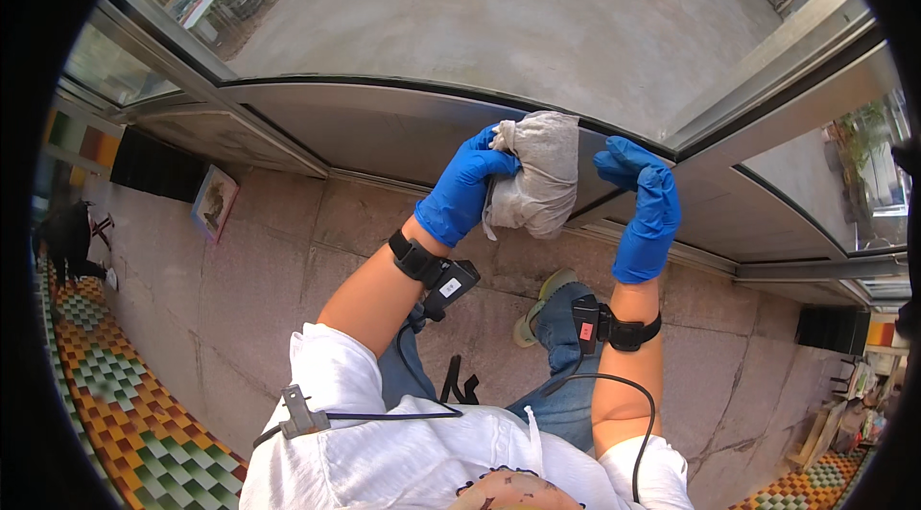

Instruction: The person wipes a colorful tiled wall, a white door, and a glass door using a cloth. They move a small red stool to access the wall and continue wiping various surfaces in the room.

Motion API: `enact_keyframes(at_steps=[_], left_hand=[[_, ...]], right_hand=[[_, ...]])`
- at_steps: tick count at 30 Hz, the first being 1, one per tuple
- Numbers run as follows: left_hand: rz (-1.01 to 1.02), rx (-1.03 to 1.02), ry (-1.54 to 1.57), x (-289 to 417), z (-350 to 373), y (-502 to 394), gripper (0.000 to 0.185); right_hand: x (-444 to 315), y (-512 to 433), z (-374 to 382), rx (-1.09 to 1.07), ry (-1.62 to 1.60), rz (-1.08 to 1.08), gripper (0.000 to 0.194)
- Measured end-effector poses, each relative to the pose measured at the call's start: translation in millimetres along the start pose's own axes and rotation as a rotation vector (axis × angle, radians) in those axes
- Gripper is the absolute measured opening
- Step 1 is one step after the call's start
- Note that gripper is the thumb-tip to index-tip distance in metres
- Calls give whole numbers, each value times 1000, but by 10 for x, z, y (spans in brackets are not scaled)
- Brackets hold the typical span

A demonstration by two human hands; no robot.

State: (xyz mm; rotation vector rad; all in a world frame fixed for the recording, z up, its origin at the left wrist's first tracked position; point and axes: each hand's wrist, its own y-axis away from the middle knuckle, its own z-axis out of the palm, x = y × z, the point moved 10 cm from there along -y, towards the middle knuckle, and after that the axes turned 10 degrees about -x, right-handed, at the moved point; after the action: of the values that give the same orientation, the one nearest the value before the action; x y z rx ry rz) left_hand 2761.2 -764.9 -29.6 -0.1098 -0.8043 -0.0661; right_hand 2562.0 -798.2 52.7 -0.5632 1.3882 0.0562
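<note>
My left hand (460,182), in a blue disposable glove, grips the edge of a bunched, greyish-white cloth (541,172). The cloth has folded over into a thick pad and hangs in front of a framed glass panel (460,20), over its lower sill. Whether it touches the panel I cannot tell. To the right of the cloth is my right hand (640,200), gloved in the same blue. Its fingers bend towards the cloth with a gap between, and nothing shows in it.
A metal frame post (763,85) slants up at the right. Pink-grey paving (252,272) lies below, with a shallow tray (214,204) at the left. Patterned tiling (137,395) runs along the lower left, near a dark-clothed person (68,244). Cables (651,409) hang from my arms.
</note>
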Motion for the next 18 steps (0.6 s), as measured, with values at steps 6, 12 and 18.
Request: enact_keyframes(at_steps=[6,12,18], left_hand=[[34,11,-42,146,98,117,47],[-30,-90,-219,211,429,382,53],[267,227,-68,803,-369,540,33]], right_hand=[[346,-37,565,-187,52,91,51],[378,-24,693,-99,29,171,42],[-133,7,795,-96,240,-94,41]])
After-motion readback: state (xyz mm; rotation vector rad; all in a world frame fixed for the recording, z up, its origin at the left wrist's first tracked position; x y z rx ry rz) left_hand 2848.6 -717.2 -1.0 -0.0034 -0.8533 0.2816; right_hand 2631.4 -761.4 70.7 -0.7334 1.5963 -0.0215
